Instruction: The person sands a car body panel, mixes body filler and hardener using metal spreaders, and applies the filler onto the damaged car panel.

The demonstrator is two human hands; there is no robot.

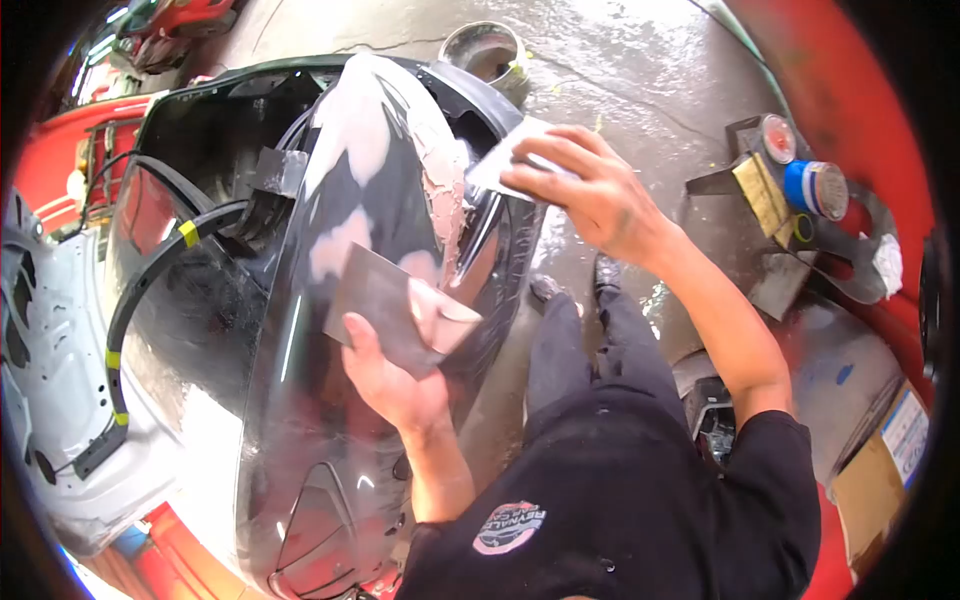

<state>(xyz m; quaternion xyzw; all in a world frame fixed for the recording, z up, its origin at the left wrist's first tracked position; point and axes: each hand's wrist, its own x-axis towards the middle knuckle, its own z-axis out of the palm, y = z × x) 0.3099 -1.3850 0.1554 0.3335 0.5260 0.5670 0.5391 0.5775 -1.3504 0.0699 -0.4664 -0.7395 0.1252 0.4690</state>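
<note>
My left hand [395,385] grips a flat grey mixing board [370,300] by its lower edge, thumb on top. A smear of pink body filler [432,310] lies on the board's right side. In my right hand [605,200] is a white filler spreader [512,158], pinched between thumb and fingers, near the far right edge of the black car body panel [325,410]. Pale, sanded-looking patches [365,120] mark this panel. A rough strip of pink filler [440,185] runs along its edge, just left of the spreader. The board hovers over the panel.
A round hollow cylinder [485,55] stands on the wet-looking floor [640,80] beyond the panel. On the right are a blue tin [815,188], a yellow block [762,195] and a cardboard box [870,500]. A curved black strip with yellow tape [118,320] lies left, near a silver panel [50,330].
</note>
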